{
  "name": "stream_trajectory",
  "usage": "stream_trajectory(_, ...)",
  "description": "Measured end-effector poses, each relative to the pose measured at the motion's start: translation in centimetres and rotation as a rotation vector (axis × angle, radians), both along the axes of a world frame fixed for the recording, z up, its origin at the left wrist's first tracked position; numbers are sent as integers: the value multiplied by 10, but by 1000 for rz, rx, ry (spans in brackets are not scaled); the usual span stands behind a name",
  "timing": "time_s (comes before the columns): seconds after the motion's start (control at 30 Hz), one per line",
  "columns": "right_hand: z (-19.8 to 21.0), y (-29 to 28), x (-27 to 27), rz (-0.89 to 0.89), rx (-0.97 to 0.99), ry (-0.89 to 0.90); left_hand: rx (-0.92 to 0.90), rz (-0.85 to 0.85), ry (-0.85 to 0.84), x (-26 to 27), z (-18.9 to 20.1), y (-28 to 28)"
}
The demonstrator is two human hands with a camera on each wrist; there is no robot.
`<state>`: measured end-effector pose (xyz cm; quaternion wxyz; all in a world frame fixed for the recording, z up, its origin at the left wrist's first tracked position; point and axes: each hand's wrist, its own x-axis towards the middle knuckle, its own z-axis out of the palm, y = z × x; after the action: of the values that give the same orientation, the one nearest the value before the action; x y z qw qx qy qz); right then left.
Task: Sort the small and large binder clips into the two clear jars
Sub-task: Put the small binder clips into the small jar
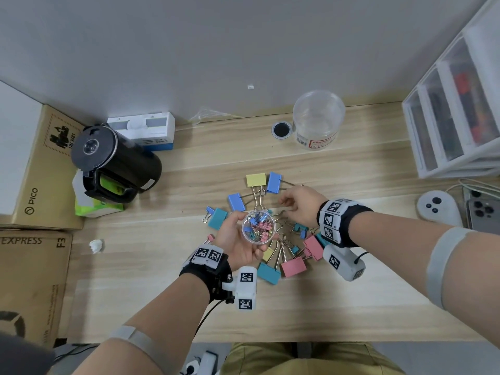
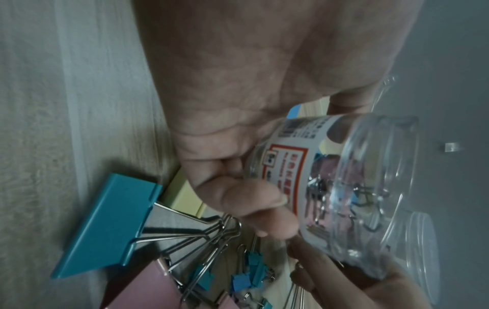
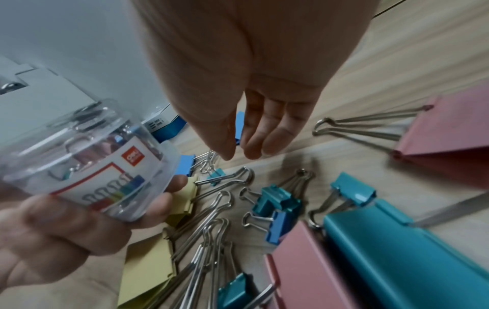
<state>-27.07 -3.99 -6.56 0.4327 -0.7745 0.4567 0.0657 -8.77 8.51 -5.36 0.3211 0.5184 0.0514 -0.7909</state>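
My left hand (image 1: 243,236) grips a small clear jar (image 1: 258,226) above the desk; it holds several small pink, blue and teal clips. The left wrist view shows the labelled jar (image 2: 344,177) lying in my fingers (image 2: 264,200). My right hand (image 1: 285,205) hovers just right of the jar over the pile, with relaxed fingers (image 3: 264,138) and nothing pinched. Below it lie small teal clips (image 3: 280,200) and large ones: pink (image 1: 293,267), teal (image 1: 268,273), yellow (image 1: 255,180), blue (image 1: 274,182). A larger clear jar (image 1: 318,120) stands at the back by the wall.
A black kettle (image 1: 116,161) and cardboard boxes (image 1: 40,171) fill the left side. A clear drawer unit (image 1: 454,117) stands at the right, with a white controller (image 1: 438,209) and a phone (image 1: 484,212) in front of it. A crumpled paper scrap (image 1: 96,246) lies left of the pile.
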Motion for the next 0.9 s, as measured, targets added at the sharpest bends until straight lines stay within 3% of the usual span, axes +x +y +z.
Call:
stream_trajectory(0.47, 1, 7, 51, 188, -161, 163, -75, 59, 77, 25, 0, 14)
stream_trajectory(0.67, 18, -10, 29, 109, -123, 54, -67, 37, 67, 27, -1, 11)
stream_trajectory(0.9, 25, -21, -11, 153, -76, 269, -42, 10, 50, 14, 0, 1)
